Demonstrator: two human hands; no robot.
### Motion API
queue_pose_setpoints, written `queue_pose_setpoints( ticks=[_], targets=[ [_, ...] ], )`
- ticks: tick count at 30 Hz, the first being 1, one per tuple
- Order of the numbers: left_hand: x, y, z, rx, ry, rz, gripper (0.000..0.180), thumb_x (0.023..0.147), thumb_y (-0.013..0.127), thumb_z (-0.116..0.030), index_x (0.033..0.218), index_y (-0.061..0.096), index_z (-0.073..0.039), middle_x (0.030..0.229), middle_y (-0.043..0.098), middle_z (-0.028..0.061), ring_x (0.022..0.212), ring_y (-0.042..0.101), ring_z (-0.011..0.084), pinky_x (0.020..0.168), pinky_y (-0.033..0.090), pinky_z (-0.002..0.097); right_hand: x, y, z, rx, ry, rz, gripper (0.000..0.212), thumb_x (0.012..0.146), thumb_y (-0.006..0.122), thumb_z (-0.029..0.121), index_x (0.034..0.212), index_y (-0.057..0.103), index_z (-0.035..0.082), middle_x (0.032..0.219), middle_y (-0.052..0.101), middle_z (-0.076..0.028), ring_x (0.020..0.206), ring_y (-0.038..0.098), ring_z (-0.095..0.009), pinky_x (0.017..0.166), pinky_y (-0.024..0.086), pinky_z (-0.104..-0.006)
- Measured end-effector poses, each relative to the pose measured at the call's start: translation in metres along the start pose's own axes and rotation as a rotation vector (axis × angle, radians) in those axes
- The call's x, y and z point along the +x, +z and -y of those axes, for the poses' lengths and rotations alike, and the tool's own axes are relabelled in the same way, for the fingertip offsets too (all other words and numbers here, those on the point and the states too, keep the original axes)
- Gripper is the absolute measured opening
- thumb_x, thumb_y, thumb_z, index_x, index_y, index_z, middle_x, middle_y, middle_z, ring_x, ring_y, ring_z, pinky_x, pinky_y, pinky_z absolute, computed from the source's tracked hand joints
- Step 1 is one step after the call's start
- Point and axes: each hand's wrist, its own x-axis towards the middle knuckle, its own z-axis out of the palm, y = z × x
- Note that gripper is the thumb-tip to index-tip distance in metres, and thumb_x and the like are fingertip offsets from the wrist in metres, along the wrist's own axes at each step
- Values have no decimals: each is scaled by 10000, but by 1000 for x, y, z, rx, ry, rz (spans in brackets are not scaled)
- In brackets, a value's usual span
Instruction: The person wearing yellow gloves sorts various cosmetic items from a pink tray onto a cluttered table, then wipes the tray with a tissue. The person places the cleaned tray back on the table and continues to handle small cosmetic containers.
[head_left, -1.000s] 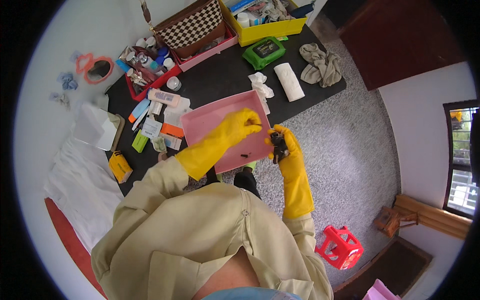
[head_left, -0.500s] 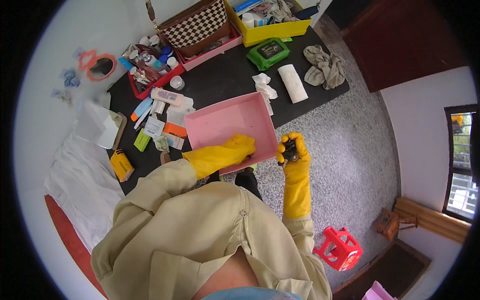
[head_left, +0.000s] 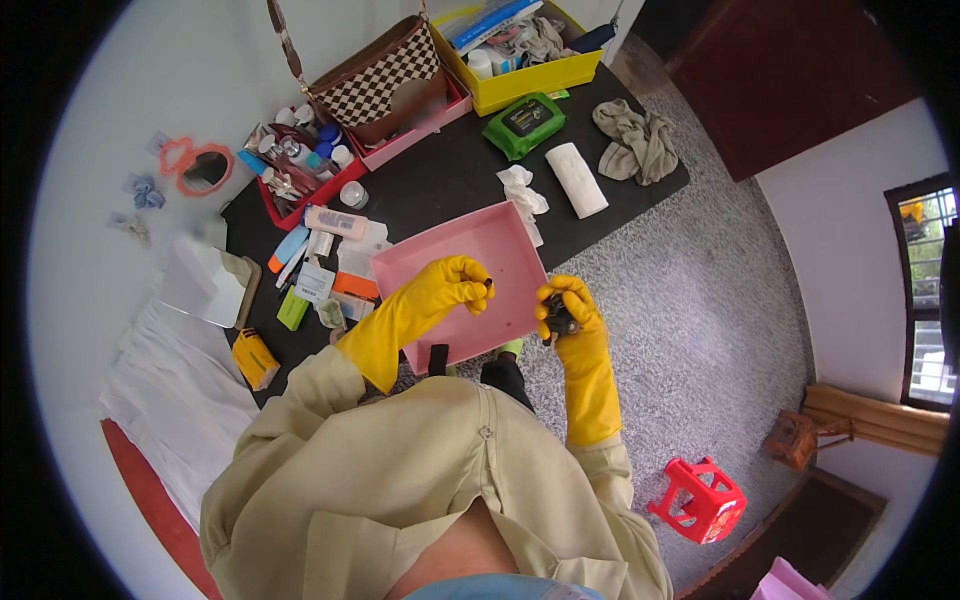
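My left hand (head_left: 448, 288), in a yellow rubber glove, is raised over the pink box (head_left: 503, 240) on the table's front edge. Its fingertips pinch a small dark piece (head_left: 488, 284), too small to name. Just past the box's right side, my right hand (head_left: 583, 328), gloved the same way, is closed around several small dark, shiny pieces (head_left: 561, 314); their kind cannot be made out. A few dark specks lie on the floor of the box, whose near left part is hidden by my left glove.
On the black table (head_left: 420, 196) stand a red tray of bottles (head_left: 285, 205), a checkered handbag (head_left: 385, 85) and a yellow box (head_left: 535, 82). Green wipes (head_left: 523, 125), a paper roll (head_left: 577, 180) and a grey cloth (head_left: 637, 142) lie right. A red stool (head_left: 703, 500) stands on the floor.
My left hand has lifted from the bottom of the pink box and moved left, with a small dark piece showing at its fingertips. My right hand still holds its dark pieces, slightly turned.
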Motion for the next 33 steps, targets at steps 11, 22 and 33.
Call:
queue_pose_setpoints(
  ticks=[11, 22, 33],
  targets=[
    [-25, 28, -1, 1052, 464, -266, 177, 819, 635, -144, 974, 621, -59, 915, 615, 130, 865, 592, 326, 735, 472, 408, 23, 48, -32, -848, 219, -95, 196, 895, 629, 238, 907, 661, 46, 726, 636, -30, 590, 551, -85, 492, 397, -223],
    [-87, 16, 22, 661, 538, -506, 216, 820, 646, -69, 1035, 655, -55, 914, 617, 72, 892, 612, 193, 769, 488, 302, 22, 99, -52, -784, 376, 47, 206, 900, 625, 225, 821, 635, 35, 683, 621, -53, 510, 538, -110, 446, 402, -237],
    [-239, -74, 56, 12, 534, -1370, 196, 946, 551, -180, 1025, 605, -9, 925, 649, 47, 758, 575, 85, 687, 476, 219, 125, 228, -192, -1554, 384, 465, 258, 850, 632, 289, 935, 623, 45, 818, 654, -87, 715, 631, -156, 557, 481, -296]
  ],
)
